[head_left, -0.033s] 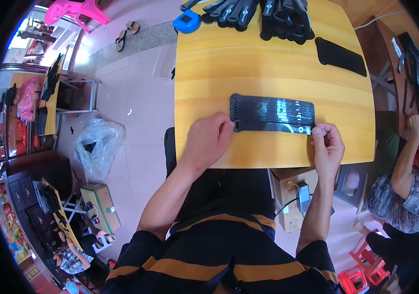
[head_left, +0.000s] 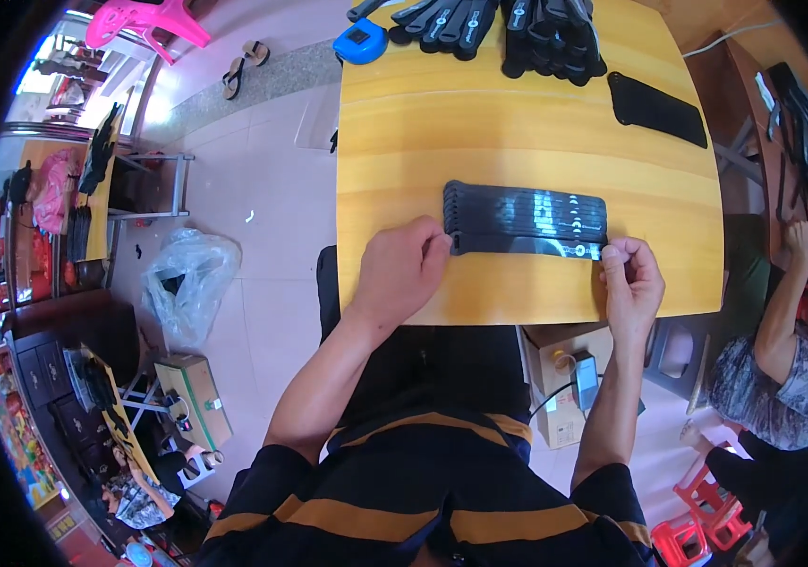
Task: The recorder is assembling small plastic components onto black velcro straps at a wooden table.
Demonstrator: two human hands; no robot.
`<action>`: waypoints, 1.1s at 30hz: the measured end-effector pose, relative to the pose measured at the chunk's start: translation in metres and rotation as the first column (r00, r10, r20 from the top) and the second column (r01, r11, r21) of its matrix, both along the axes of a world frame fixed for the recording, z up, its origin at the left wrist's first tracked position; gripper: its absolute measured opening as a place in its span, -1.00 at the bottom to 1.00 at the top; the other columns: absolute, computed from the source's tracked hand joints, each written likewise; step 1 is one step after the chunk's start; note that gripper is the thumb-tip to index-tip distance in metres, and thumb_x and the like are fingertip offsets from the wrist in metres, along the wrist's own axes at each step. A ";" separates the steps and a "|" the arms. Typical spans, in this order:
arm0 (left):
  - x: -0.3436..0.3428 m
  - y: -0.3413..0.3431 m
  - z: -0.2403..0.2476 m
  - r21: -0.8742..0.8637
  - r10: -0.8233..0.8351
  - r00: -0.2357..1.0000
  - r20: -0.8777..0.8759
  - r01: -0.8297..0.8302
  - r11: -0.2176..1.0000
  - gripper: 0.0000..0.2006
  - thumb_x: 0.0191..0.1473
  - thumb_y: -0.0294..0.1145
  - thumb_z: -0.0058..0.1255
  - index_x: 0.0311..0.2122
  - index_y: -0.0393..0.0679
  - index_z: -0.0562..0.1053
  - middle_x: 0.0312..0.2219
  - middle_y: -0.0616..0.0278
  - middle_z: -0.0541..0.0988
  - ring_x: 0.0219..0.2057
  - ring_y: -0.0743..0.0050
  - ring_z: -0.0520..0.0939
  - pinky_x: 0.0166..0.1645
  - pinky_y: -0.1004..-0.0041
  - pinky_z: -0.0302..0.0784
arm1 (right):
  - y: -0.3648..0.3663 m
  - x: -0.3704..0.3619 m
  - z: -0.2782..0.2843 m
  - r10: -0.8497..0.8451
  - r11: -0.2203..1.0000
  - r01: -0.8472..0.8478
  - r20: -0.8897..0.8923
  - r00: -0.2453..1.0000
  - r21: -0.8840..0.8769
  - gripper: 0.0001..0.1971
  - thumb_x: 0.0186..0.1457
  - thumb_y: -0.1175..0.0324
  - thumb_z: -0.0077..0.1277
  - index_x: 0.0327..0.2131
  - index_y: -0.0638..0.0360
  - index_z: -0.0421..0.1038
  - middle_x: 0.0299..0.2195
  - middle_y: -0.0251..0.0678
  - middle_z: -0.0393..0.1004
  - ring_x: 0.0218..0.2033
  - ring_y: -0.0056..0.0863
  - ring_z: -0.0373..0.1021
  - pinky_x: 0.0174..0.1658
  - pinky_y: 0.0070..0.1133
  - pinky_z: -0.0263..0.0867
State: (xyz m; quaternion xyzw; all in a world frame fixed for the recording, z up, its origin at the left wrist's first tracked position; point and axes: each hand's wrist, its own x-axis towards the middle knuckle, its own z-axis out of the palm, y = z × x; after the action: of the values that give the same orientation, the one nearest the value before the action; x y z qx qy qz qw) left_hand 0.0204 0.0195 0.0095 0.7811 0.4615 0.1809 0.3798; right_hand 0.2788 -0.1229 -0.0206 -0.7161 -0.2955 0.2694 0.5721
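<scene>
Fanned in an overlapping row on the wooden table lie several black straps (head_left: 503, 203), with slotted ends at the left and light printed marks toward the right. The nearest black strap (head_left: 517, 245) lies along the row's front edge. Its left end is pinched by my left hand (head_left: 402, 269), thumb and finger closed at the slot. At the other end, the thumb and fingers of my right hand (head_left: 634, 283) close on the strap's tip. Both forearms reach up from the lower edge.
Bundles of black straps (head_left: 446, 26) lie at the table's far side, beside a blue rounded device (head_left: 360, 42). A flat black piece (head_left: 657, 109) rests at the far right. Another person (head_left: 782, 378) sits to the right. A plastic bag (head_left: 192, 283) is on the floor at left.
</scene>
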 end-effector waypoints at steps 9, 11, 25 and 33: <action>0.000 0.001 -0.004 0.008 0.001 1.000 0.023 -0.001 1.000 -0.84 0.13 -0.39 0.09 -0.42 -0.26 0.50 -0.63 0.00 0.50 -0.64 0.18 0.51 -0.48 0.32 0.39 | 0.001 0.001 -0.003 0.012 1.000 -0.011 0.040 0.999 -0.005 -0.93 0.22 0.46 0.13 -0.28 0.25 0.48 -0.49 -0.57 0.42 -0.48 -0.84 0.26 -0.39 -0.80 0.21; 0.000 0.001 -0.004 0.036 0.000 1.000 0.027 -0.001 0.999 -0.85 0.12 -0.39 0.09 -0.42 -0.25 0.50 -0.62 -0.01 0.52 -0.63 0.16 0.53 -0.48 0.31 0.41 | 0.001 0.001 -0.002 0.003 1.000 -0.002 0.056 0.998 -0.025 -0.93 0.22 0.46 0.13 -0.29 0.25 0.48 -0.49 -0.57 0.42 -0.49 -0.84 0.25 -0.40 -0.80 0.21; 0.003 0.000 -0.004 0.052 0.023 1.000 0.010 -0.024 0.998 -0.86 0.10 -0.41 0.09 -0.44 -0.24 0.51 -0.66 0.02 0.50 -0.65 0.17 0.53 -0.48 0.30 0.41 | 0.005 0.000 -0.002 -0.005 0.999 0.009 0.071 0.997 -0.053 -0.95 0.21 0.48 0.13 -0.30 0.25 0.49 -0.51 -0.58 0.42 -0.49 -0.84 0.25 -0.40 -0.80 0.21; 0.004 0.000 -0.002 0.060 0.018 1.000 -0.013 -0.017 0.998 -0.86 0.09 -0.41 0.09 -0.46 -0.24 0.50 -0.67 0.03 0.50 -0.67 0.20 0.52 -0.49 0.31 0.40 | 0.007 0.000 -0.001 -0.016 0.998 0.020 0.066 0.998 -0.059 -0.94 0.21 0.48 0.13 -0.32 0.25 0.49 -0.51 -0.59 0.42 -0.48 -0.85 0.25 -0.40 -0.80 0.21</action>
State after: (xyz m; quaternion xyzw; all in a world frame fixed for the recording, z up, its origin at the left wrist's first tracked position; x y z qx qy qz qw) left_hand 0.0245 0.0200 0.0073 0.7892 0.4653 0.1928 0.3514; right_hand 0.2793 -0.1156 -0.0217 -0.7441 -0.2994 0.2492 0.5428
